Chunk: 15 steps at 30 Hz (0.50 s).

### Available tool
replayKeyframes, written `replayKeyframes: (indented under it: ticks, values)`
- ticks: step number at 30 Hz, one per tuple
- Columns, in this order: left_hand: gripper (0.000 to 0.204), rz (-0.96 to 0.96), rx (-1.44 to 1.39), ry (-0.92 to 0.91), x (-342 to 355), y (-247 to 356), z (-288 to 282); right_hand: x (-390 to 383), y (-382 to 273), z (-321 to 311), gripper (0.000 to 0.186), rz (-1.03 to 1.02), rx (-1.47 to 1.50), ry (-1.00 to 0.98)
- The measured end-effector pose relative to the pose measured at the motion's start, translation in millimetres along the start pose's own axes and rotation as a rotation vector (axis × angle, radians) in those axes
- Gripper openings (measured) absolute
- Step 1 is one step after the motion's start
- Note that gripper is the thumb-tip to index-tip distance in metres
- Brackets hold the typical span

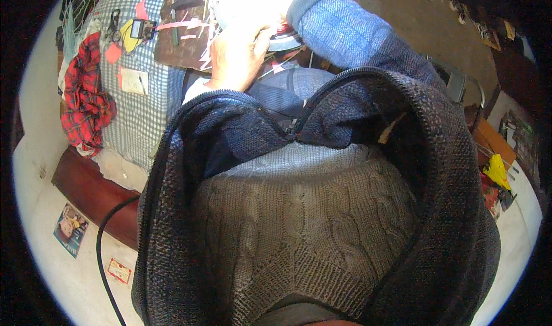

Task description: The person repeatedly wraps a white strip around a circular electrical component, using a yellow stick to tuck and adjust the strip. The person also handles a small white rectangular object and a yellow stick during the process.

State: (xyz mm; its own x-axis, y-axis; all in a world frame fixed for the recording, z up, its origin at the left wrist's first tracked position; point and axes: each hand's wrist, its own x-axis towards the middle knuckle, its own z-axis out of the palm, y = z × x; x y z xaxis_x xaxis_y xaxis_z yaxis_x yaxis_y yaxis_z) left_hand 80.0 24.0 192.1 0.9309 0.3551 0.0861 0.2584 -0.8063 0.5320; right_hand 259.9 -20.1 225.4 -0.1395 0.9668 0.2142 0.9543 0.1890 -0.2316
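Strong white glare washes out the top middle of the view. My left hand (237, 55) reaches into it, fingers bent and pressed together at their tips; what lies between them is lost in the light. Beside those fingertips is a round red part (282, 30) above a grey metal rim (286, 43). My right arm, in a blue plaid sleeve (356, 35), comes from the right toward the same spot. Past its cuff the right hand is almost wholly swallowed by glare and the top edge. A dark brown board (172, 52) with pink and white strips lies left of my left hand.
To the left, a checked cloth (152, 104) carries a small meter-like device (142, 29), a paper slip (134, 81) and pink scraps. A red plaid cloth (86, 104) is bunched at its edge. At right stand a metal-framed chair (456, 87) and a yellow bag (497, 172).
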Motion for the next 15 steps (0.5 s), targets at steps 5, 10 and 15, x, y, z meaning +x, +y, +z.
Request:
replayKeyframes:
  ticks: [5,10,15]
  values:
    - [0.018,-0.009,-0.006,-0.008,0.8,2.4,-1.6,-8.2,2.4,4.7,0.023,-0.024,0.195,0.137]
    - [0.017,-0.046,0.008,0.004,1.1,11.5,-2.9,-4.0,-3.3,24.0,0.024,0.268,0.084,-0.021]
    - [0.017,-0.007,0.045,0.069,0.1,14.5,-1.5,-1.9,-4.4,22.1,0.025,0.213,0.163,0.134]
